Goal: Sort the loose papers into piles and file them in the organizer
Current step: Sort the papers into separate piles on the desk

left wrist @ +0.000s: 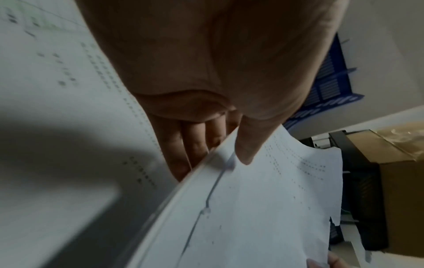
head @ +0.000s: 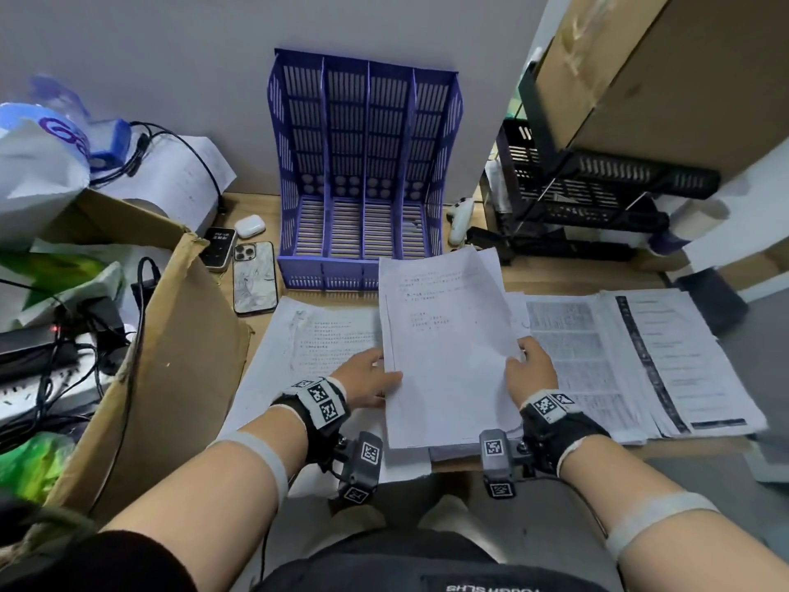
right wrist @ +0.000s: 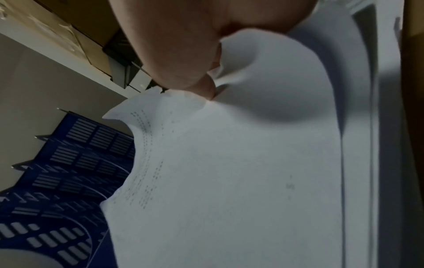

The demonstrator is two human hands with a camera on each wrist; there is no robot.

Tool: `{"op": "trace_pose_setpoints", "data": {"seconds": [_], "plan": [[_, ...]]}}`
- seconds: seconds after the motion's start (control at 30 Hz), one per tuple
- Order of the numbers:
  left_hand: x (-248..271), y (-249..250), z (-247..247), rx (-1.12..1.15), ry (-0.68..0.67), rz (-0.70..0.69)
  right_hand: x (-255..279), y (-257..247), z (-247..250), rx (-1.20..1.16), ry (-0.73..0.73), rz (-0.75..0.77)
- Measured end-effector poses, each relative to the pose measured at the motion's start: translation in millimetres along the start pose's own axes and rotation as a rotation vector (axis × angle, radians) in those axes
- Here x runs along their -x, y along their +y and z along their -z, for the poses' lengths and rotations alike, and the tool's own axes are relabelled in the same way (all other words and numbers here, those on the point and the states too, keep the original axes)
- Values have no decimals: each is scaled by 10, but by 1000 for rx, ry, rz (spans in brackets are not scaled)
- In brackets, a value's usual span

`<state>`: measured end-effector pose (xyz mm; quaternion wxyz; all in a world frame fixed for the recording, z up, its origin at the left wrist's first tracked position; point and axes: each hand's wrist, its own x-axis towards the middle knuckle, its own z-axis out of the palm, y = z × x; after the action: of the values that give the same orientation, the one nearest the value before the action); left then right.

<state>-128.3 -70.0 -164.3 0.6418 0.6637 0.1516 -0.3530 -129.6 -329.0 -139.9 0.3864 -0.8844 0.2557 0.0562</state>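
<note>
The sheaf of papers (head: 448,348) is held only at its two side edges, the left hand (head: 367,378) with thumb on top and fingers (left wrist: 179,145) curled beneath, the right hand (head: 531,371) pinching the opposite edge so tightly that it puckers; my guess is the unfastened sheets could fan out or slide free if either grip eases, or crease further at the right pinch. The sheaf is white, sparsely printed, several sheets thick and slightly bowed, held between the two sets of fingers with the blue organizer (head: 365,173), its four slots empty, just beyond them.
</note>
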Motion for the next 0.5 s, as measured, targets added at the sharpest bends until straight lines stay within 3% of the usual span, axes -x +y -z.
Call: {"op": "trace_pose_setpoints", "data": {"seconds": [0.07,0.1,0.17,0.27,0.33,0.4,0.5], "plan": [[-75,18,-16,-118,40,-37,-45,30,118,41,93,-33],[-111,20,14,-219,129,-58,-72,50,182,64,117,-50],[-159,-6,148,-384,389,-41,-127,96,272,131,121,-82],[-105,-116,431,-477,713,122,-139,141,258,342,88,-158],[-52,-214,583,-514,749,249,-109,148,153,458,79,-151],[-28,-312,683,-566,715,315,-78,117,-1,410,0,-69],[-13,-433,734,-604,684,292,47,41,-333,224,-369,-5]]}}
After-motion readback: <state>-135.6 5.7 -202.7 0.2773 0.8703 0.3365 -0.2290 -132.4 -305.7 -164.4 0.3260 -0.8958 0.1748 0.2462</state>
